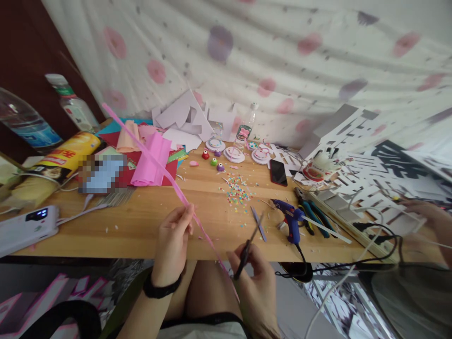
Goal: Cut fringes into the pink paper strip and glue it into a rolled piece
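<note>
A long, narrow pink crepe paper strip [165, 175] slants across the view, from the upper left down past the table's front edge. My left hand [175, 230] pinches it near its middle, with a black band on the wrist. My right hand [256, 278] is closed around scissors [246, 254] with dark handles, blades pointing up and to the right. The strip's lower end passes just left of this hand; whether the fingers touch it I cannot tell. Beyond the left hand lies a folded pink crepe paper piece [152, 160] on coloured sheets.
A blue glue gun [291, 219] with its cable, pliers [314, 214], a purple tool [259, 223] and a phone [278, 172] lie right of centre. Colourful confetti [237, 190] is scattered mid-table. Bottles and a power bank [30, 230] stand left. Another person's arm [429, 214] reaches in at right.
</note>
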{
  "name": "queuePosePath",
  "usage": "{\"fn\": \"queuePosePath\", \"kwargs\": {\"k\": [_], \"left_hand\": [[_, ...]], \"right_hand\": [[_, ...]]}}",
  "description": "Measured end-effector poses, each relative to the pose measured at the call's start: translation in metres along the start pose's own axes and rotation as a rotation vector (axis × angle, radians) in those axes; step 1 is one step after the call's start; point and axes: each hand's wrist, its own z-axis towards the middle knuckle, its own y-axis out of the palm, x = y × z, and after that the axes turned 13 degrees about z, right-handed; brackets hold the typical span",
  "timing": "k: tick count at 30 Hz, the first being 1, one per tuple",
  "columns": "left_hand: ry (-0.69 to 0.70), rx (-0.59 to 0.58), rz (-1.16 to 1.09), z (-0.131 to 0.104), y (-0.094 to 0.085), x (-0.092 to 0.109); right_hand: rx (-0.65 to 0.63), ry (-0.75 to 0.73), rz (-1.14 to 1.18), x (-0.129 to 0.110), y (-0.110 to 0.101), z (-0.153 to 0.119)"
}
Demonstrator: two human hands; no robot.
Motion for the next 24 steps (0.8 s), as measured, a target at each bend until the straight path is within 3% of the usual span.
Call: {"fn": "queuePosePath", "kwargs": {"k": [2,4,11,17,24], "left_hand": [[0.003,-0.061,-0.045,0.0,-0.002,0.0],[0.041,-0.087,-0.066,0.001,-0.005,0.0],[0.051,-0.149,-0.209,0.009,-0.025,0.002],[0.126,-0.332,-0.23,-0.011,-0.032,0.012],[0.066,-0.367,-0.142,-0.035,-0.037,0.0]], "right_hand": [[0.184,-0.067,0.027,-0.004,-0.002,-0.001],[0.247,-0.085,0.073,-0.009,-0.003,-0.001],[0.079,0.045,0.297,-0.021,0.021,0.001],[0.144,0.121,0.614,-0.044,0.054,0.014],[0.158,0.128,0.775,-0.053,0.072,0.023]]}}
